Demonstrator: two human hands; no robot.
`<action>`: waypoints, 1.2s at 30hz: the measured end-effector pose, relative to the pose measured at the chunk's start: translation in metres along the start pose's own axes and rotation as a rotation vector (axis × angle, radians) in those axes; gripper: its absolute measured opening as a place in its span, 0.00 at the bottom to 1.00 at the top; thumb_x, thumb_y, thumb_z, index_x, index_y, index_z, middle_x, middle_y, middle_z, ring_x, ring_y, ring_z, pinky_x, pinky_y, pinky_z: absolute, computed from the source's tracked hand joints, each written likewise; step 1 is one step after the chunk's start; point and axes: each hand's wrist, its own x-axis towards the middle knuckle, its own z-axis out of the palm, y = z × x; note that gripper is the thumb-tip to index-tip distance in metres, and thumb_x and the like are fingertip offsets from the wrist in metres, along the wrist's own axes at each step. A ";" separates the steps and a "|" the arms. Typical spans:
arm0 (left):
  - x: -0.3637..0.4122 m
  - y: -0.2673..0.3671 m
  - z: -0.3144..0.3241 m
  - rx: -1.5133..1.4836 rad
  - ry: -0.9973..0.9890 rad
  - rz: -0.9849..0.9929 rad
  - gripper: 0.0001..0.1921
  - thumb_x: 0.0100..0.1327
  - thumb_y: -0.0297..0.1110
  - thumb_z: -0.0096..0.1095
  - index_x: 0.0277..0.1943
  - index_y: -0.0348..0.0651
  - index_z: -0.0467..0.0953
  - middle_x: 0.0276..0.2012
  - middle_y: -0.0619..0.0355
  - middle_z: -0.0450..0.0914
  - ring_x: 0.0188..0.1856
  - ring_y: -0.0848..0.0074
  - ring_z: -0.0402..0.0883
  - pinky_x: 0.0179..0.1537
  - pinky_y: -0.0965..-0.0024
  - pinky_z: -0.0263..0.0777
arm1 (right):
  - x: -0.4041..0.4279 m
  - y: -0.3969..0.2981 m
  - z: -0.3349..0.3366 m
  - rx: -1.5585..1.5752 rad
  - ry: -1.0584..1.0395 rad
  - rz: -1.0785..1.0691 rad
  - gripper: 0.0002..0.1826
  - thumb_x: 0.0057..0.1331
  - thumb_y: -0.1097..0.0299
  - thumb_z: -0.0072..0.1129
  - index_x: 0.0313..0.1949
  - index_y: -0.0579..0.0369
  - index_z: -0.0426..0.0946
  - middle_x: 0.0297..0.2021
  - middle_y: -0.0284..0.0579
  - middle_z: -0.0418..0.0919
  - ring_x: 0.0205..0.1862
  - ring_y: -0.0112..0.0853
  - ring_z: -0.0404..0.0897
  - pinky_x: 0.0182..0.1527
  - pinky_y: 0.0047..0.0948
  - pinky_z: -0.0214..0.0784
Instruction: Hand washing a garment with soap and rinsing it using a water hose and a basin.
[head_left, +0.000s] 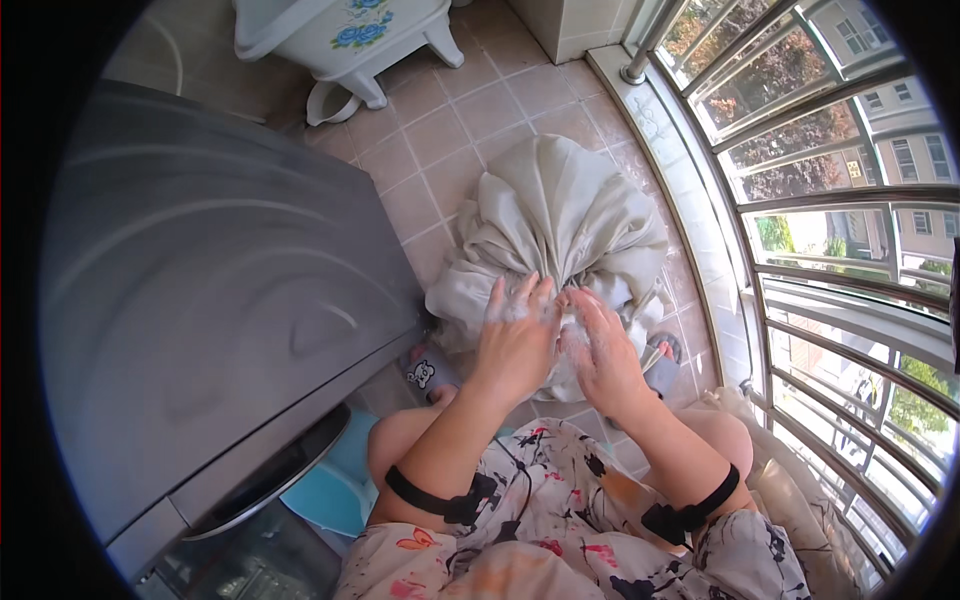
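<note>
A large pale cream cloth lies bunched in folds on the floor before me, its pleats drawn together near my fingers. White suds coat both hands. My left hand is on the near part of the cloth, palm down with its fingers spread. Close beside it, my right hand is bent over the gathered folds, with foam on its back and fingers. Whether the right fingers pinch any fabric cannot be told. What supports the cloth underneath is hidden.
A grey appliance stands at left, with a turquoise plastic item below it. A white footed basin and a small white bowl are at the top. Metal window bars run along the right. My slippered feet flank the cloth on tiles.
</note>
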 end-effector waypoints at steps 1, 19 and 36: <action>0.001 -0.006 0.010 -0.012 -0.010 -0.018 0.28 0.58 0.40 0.57 0.61 0.37 0.67 0.62 0.46 0.67 0.68 0.58 0.58 0.68 0.47 0.43 | 0.006 -0.007 0.000 -0.035 0.029 -0.109 0.23 0.58 0.74 0.54 0.54 0.61 0.67 0.52 0.53 0.72 0.58 0.49 0.69 0.59 0.44 0.61; -0.001 0.060 -0.188 -0.402 0.253 -0.174 0.22 0.55 0.27 0.62 0.54 0.37 0.71 0.52 0.49 0.75 0.53 0.57 0.74 0.56 0.62 0.66 | 0.046 -0.020 -0.104 0.048 0.089 0.291 0.15 0.60 0.73 0.50 0.47 0.57 0.76 0.44 0.49 0.79 0.48 0.47 0.76 0.51 0.39 0.67; 0.004 0.107 -0.447 -1.797 1.265 -0.454 0.09 0.67 0.34 0.54 0.46 0.40 0.72 0.39 0.57 0.77 0.35 0.79 0.75 0.42 0.70 0.71 | 0.196 -0.216 -0.311 0.542 -0.141 0.292 0.16 0.68 0.65 0.49 0.46 0.65 0.76 0.35 0.43 0.81 0.38 0.26 0.78 0.41 0.22 0.68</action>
